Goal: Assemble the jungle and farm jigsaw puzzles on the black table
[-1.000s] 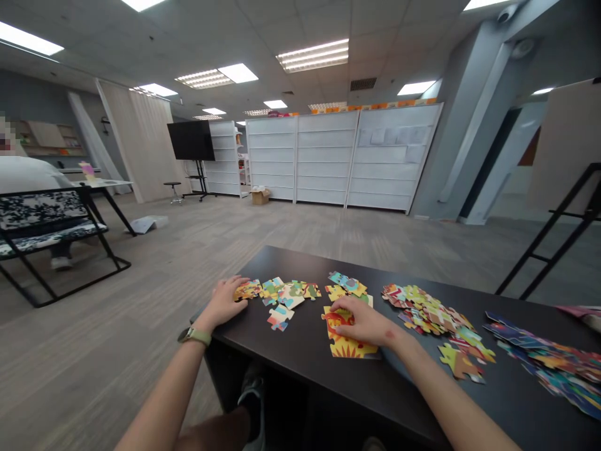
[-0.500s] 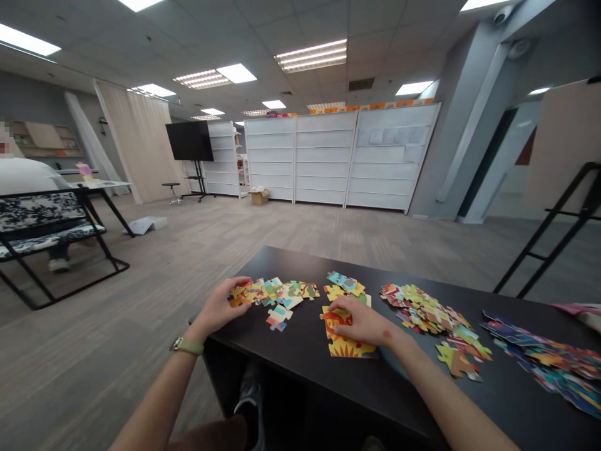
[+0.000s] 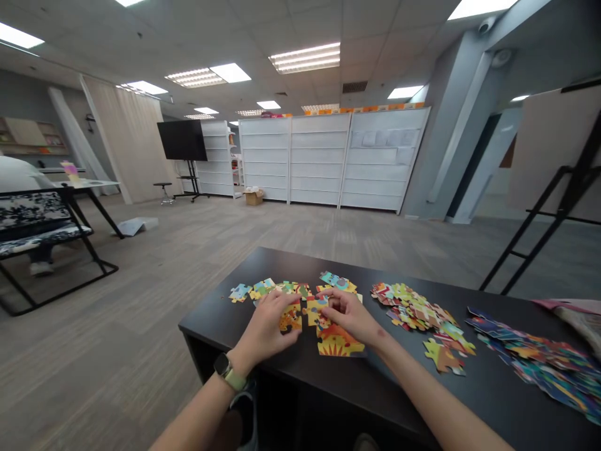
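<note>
My left hand point(image 3: 271, 321) is closed on a yellow jigsaw puzzle piece point(image 3: 291, 319), its thumb along the near side. Close to its right, my right hand point(image 3: 350, 316) pinches another yellow jigsaw puzzle piece point(image 3: 313, 309). A narrow dark gap shows between the two pieces. Beneath my right hand lies a joined orange and yellow puzzle section point(image 3: 339, 341) with a sunburst pattern, partly covered by the fingers. Loose puzzle pieces point(image 3: 263, 287) spread behind my left hand, and a blue and yellow group point(image 3: 339, 281) lies behind my right.
A heap of mixed puzzle pieces point(image 3: 416, 307) and a pile of dark blue pieces point(image 3: 539, 357) lie to the right on the black table point(image 3: 394, 388). A black easel point(image 3: 539, 232) stands beyond the table. At far left a person point(image 3: 23, 175) sits on a patterned chair point(image 3: 37, 216).
My left hand has moved right and nearer from the far-left pieces, bringing a yellow piece beside my right hand. My right hand now pinches a piece above the sunburst section. The view has shifted slightly.
</note>
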`<action>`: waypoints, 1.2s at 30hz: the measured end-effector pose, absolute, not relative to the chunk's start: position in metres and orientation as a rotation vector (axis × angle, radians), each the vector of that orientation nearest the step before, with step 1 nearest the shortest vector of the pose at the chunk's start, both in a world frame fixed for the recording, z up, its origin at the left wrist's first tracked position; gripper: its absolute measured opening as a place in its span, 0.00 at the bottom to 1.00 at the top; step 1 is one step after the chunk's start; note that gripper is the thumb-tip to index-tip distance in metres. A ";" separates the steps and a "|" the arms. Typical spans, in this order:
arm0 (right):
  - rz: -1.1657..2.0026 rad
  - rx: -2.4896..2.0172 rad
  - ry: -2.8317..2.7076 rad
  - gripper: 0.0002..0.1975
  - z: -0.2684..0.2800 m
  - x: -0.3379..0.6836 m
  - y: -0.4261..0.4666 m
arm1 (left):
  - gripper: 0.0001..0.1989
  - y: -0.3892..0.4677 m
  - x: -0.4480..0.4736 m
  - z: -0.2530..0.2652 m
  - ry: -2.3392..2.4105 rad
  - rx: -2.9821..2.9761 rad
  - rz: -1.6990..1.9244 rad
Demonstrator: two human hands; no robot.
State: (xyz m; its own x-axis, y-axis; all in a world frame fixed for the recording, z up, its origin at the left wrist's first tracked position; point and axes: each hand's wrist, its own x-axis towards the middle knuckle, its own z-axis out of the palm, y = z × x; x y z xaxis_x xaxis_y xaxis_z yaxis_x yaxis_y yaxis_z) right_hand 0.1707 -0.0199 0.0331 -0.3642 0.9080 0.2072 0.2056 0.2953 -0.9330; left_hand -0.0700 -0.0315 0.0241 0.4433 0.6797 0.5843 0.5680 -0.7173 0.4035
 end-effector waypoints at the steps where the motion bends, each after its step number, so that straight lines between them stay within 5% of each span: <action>1: 1.115 -0.996 -1.768 0.25 0.033 0.172 -0.020 | 0.33 -0.031 -0.071 0.024 1.102 2.539 1.147; 16: 1.147 -0.977 -1.777 0.23 0.028 0.169 -0.018 | 0.34 -0.037 -0.063 0.026 1.021 2.611 1.185; 24: 1.142 -1.031 -1.839 0.20 0.021 0.163 -0.018 | 0.13 -0.035 -0.061 0.025 0.985 2.647 1.108; 31: 1.080 -1.113 -1.906 0.19 0.017 0.165 -0.016 | 0.27 -0.037 -0.079 0.022 1.059 2.527 0.807; 36: 1.017 -1.153 -1.912 0.15 0.018 0.169 -0.015 | 0.22 -0.034 -0.098 0.018 1.102 2.469 0.682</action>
